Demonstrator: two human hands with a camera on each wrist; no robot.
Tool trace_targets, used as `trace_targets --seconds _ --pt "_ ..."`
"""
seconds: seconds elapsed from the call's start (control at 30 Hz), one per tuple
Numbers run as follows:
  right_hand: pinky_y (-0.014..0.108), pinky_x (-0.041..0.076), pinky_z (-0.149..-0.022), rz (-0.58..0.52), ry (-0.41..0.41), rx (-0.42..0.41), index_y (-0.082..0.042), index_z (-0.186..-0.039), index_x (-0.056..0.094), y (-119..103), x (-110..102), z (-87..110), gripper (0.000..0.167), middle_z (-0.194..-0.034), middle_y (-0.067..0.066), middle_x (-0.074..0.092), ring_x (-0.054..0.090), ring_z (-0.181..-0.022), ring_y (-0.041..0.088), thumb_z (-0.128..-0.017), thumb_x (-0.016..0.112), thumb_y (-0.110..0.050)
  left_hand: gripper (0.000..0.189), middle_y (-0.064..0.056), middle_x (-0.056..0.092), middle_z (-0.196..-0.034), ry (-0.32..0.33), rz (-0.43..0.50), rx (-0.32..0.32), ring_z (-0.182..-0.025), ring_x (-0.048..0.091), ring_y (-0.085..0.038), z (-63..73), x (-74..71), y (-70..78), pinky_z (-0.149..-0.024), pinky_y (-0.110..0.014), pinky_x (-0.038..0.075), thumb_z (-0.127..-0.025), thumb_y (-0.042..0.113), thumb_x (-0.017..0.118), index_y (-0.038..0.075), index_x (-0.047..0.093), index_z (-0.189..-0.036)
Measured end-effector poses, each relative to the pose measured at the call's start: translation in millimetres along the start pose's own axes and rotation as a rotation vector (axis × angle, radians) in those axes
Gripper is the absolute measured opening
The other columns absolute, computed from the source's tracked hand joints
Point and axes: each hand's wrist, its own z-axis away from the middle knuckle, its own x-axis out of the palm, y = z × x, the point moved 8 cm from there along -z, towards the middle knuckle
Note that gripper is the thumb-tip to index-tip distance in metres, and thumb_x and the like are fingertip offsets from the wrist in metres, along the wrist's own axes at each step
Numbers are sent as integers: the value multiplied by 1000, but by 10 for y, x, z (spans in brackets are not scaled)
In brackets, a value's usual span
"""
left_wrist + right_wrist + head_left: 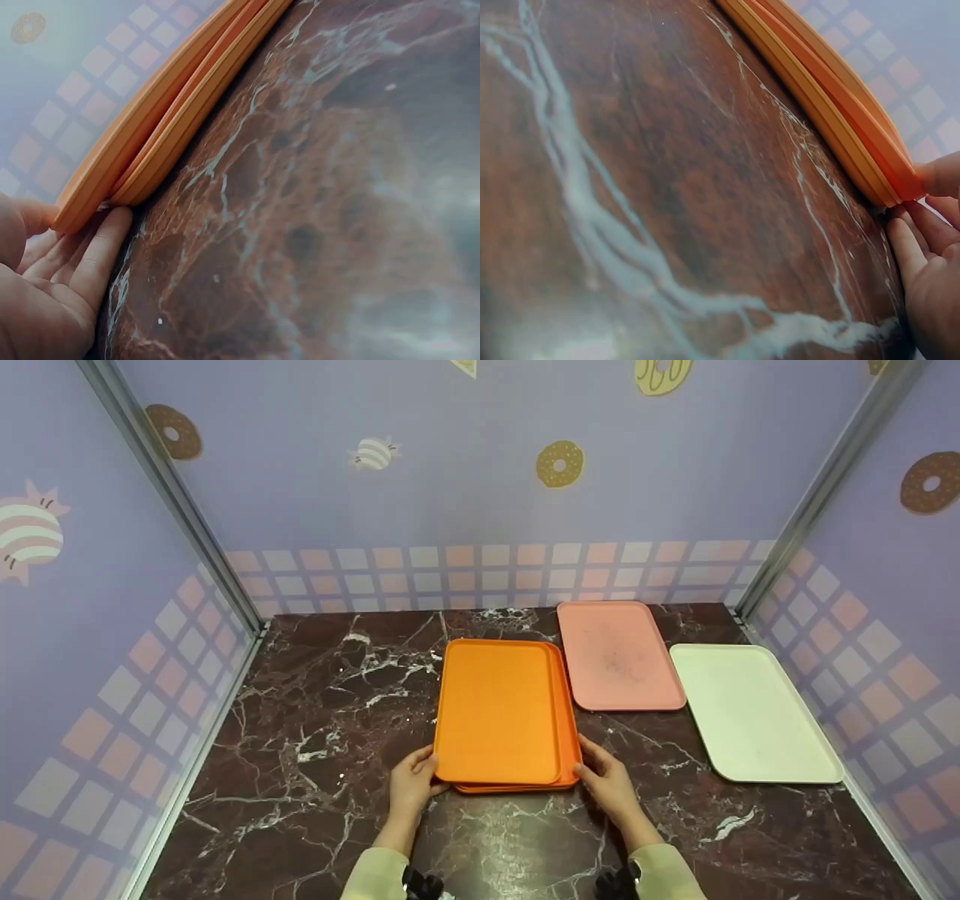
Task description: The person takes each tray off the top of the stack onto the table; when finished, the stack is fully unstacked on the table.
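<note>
Several orange trays lie stacked in the middle of the table, the top orange tray (496, 712) shifted left over the lower orange trays (568, 720). My left hand (412, 784) grips the top tray's front left corner, thumb at the rim and fingers underneath. In the left wrist view, that tray's corner (82, 201) juts past the lower ones. At the front right corner, my right hand (609, 780) pinches the stack's edge, thumb on an orange rim (909, 184) and fingers low against the side. Part of each hand's fingers is hidden by the trays.
A pink tray (619, 656) lies behind and to the right of the stack. Farther right is a pale green-white tray (754, 712), near the right wall panel (870, 675). The dark marbled table (322, 720) is bounded by patterned walls on three sides.
</note>
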Motion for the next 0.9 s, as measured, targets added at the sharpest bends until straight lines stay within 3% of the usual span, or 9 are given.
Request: trace_targets --seconds 0.17,0.3,0.47,0.63,0.8,0.9 --pt "14 46 -104 -3 -14 9 4 -150 48 11 6 1 57 -149 25 56 53 -139 39 -97 67 -2 53 -36 55 -143 -32 21 -30 -120 68 -37 124 26 -23 -85 -39 65 -103 10 62 -12 46 -147" --pt "15 45 -105 -20 -18 12 4 -151 47 16 8 0 58 -149 26 55 52 -140 38 -97 66 0 59 -35 54 -144 -45 58 -23 -114 70 -27 162 56 -33 -88 -36 64 -97 4 70 -12 45 -148" --pt "16 45 -107 -46 -23 3 5 -151 46 -1 12 5 58 -149 26 55 52 -140 38 -97 66 1 58 -37 55 -142 -32 105 -18 -108 71 -21 154 53 -41 -87 -34 64 -95 -2 69 -14 45 -147" --pt "10 45 -101 -50 -24 10 4 -151 47 -2 20 -1 57 -150 26 55 52 -140 39 -97 64 3 57 -38 52 -144 40 193 -41 -112 71 -26 112 -49 -63 -90 -36 63 -97 -4 66 -12 45 -148" --pt "10 45 -100 -45 -22 18 3 -151 48 1 19 1 56 -149 26 55 52 -140 38 -97 63 4 53 -38 48 -147 159 309 -37 -109 69 -20 97 -189 -61 -88 -34 63 -101 -1 60 -9 42 -151" --pt "12 46 -102 -36 -22 17 4 -151 47 7 12 9 57 -150 25 54 52 -140 38 -97 64 3 56 -37 46 -146 169 356 -29 -106 67 -16 123 -191 -59 -89 -36 63 -103 1 58 -7 35 -154"
